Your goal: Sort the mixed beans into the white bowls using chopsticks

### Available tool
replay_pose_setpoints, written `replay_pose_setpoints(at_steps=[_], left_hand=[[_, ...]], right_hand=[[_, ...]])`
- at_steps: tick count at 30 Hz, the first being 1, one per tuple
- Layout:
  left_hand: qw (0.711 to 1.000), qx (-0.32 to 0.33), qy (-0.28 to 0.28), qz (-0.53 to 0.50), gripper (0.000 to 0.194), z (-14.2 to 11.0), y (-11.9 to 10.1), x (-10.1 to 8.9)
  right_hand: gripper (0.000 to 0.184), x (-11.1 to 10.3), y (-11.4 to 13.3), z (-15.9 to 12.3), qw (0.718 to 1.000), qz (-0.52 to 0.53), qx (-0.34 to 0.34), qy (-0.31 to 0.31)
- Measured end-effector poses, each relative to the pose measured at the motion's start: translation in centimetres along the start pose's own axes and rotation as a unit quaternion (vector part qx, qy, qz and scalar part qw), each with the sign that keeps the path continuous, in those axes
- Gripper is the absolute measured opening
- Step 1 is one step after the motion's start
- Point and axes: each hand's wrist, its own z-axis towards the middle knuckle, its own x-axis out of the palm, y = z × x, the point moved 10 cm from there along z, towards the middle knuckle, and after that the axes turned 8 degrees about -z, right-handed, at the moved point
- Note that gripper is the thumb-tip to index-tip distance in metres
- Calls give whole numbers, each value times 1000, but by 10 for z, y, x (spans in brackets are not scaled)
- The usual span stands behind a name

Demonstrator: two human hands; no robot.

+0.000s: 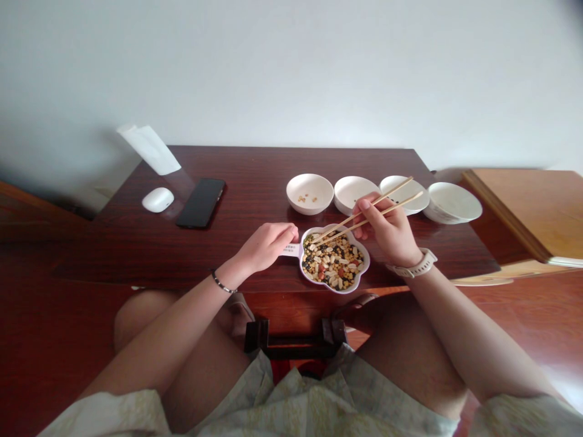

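Note:
A flower-shaped white dish (364, 267) full of mixed beans and nuts sits at the near edge of the dark wooden table (255, 230). My left hand (266, 246) is closed on the dish's small handle at its left side. My right hand (389, 230) grips a pair of wooden chopsticks (364, 217), whose tips dip into the far left of the bean mix. Behind the dish stands a row of white bowls; the leftmost bowl (310, 193) holds a few pale beans.
More white bowls (353, 193) (407, 193) (453, 203) line up to the right. A black phone (201, 202), a white mouse (157, 199) and a white packet (150, 149) lie at the table's left. A lighter wooden surface (528, 206) adjoins on the right.

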Motion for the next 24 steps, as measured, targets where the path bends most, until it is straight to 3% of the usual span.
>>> replay_pose_setpoints(at_steps=[24], left_hand=[[1000,-4,-6,-4,47,0,0,0]], right_hand=[[40,10,-6,-1,999,19,6,44]])
